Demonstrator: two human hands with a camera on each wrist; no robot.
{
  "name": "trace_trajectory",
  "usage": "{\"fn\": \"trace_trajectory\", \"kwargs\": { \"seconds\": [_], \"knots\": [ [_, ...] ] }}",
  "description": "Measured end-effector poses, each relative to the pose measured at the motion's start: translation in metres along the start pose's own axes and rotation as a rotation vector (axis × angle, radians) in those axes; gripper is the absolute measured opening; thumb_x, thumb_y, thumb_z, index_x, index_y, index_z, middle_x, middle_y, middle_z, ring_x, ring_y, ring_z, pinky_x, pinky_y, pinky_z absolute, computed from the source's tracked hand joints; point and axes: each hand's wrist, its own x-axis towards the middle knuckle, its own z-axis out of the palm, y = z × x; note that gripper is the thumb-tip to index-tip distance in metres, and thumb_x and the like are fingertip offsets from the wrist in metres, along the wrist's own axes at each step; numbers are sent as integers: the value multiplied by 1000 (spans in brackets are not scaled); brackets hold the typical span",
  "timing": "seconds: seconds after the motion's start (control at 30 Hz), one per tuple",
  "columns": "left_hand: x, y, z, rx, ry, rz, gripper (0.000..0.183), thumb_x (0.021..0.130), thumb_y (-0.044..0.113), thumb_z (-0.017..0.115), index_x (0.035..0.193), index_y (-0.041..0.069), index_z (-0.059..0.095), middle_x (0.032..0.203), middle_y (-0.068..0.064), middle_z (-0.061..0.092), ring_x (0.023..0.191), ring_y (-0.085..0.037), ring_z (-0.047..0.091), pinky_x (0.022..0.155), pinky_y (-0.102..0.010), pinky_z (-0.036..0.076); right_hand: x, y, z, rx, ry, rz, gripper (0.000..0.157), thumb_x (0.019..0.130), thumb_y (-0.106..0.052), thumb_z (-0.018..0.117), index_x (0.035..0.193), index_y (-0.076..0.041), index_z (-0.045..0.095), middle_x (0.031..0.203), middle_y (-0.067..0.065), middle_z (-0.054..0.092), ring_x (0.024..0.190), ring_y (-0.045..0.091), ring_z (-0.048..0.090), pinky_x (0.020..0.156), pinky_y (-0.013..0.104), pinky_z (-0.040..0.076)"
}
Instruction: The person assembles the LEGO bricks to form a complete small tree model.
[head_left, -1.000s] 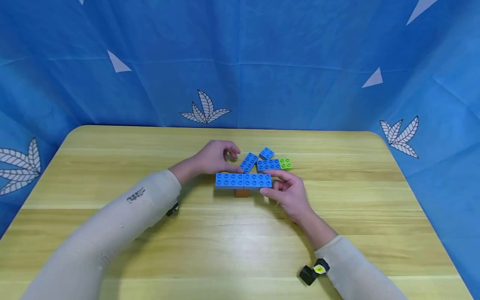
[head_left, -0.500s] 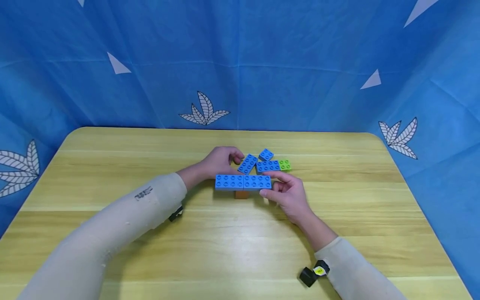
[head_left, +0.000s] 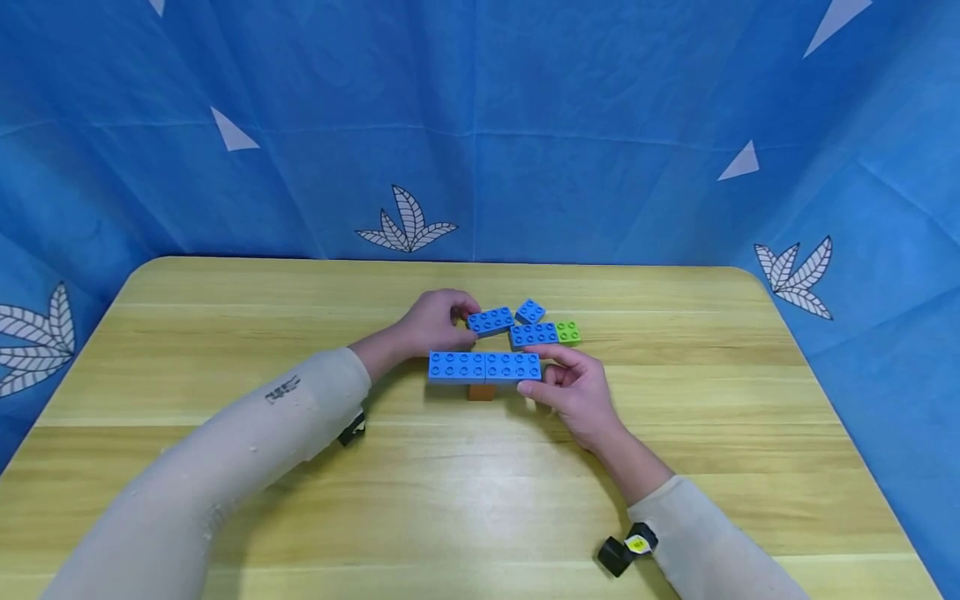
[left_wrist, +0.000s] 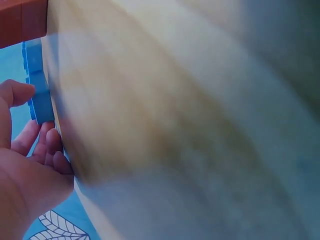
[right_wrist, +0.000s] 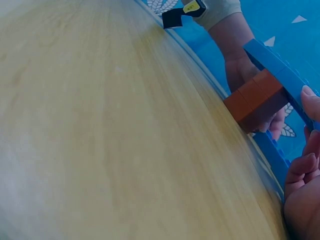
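Observation:
Two long blue bricks lie end to end on top of a brown brick stack, forming a T that stands on the table. My right hand pinches the right end of this blue row between thumb and forefinger. Behind the row, my left hand holds the left end of a loose blue brick. In the left wrist view its thumb lies against a blue brick, with fingertips at the brick's end. The brown stack is mostly hidden under the blue row in the head view.
Right of the loose brick lie another long blue brick, a small blue brick and a small green brick. The wooden table ends at a blue patterned cloth behind.
The loose blue brick has turned from a slant to lie nearly crosswise, in my left hand. That hand first moved right to reach it. My right hand stays on the blue row.

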Motion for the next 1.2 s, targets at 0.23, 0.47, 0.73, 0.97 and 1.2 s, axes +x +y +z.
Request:
{"fn": "trace_trajectory", "kwargs": {
  "seconds": [0.23, 0.47, 0.73, 0.97, 1.2],
  "knots": [
    [2, -5, 1, 49, 8, -22, 42, 81, 22, 84, 116, 5, 69, 102, -4, 64, 88, -22, 53, 78, -32, 46, 0, 0, 0, 1, 4, 7, 43, 81, 10, 77, 121, 13, 62, 63, 8, 50, 54, 15, 44, 46, 20, 36],
    [-4, -5, -3, 16, 44, -60, 34, 84, 19, 82, 112, 5, 70, 102, -6, 64, 89, -23, 53, 78, -33, 45, -1, -1, 1, -8, 7, 20, 43, 81, 10, 77, 121, 12, 63, 64, 8, 50, 55, 15, 44, 47, 20, 36],
    [-15, -9, -10, -59, 104, -94, 34, 84, 19, 83, 114, 8, 70, 102, -4, 64, 90, -24, 52, 78, -35, 45, 1, -1, 1, -9, 16, 13, 43, 81, 12, 77, 121, 11, 63, 70, 9, 54, 56, 15, 45, 47, 20, 36],
    [-28, 3, -29, -146, 147, -108, 37, 85, 22, 82, 117, 10, 68, 104, -3, 63, 92, -24, 53, 74, -36, 46, 4, -2, 2, -26, 44, 15, 43, 81, 13, 76, 121, 10, 64, 70, 9, 55, 56, 15, 45, 47, 20, 36],
    [-46, 23, -45, -230, 166, -58, 37, 86, 23, 81, 119, 13, 68, 109, -7, 62, 94, -24, 51, 69, -38, 44, 8, -3, 2, -10, 51, 14, 43, 81, 13, 76, 122, 11, 63, 64, 9, 51, 55, 15, 44, 46, 20, 35]
  ]
}}
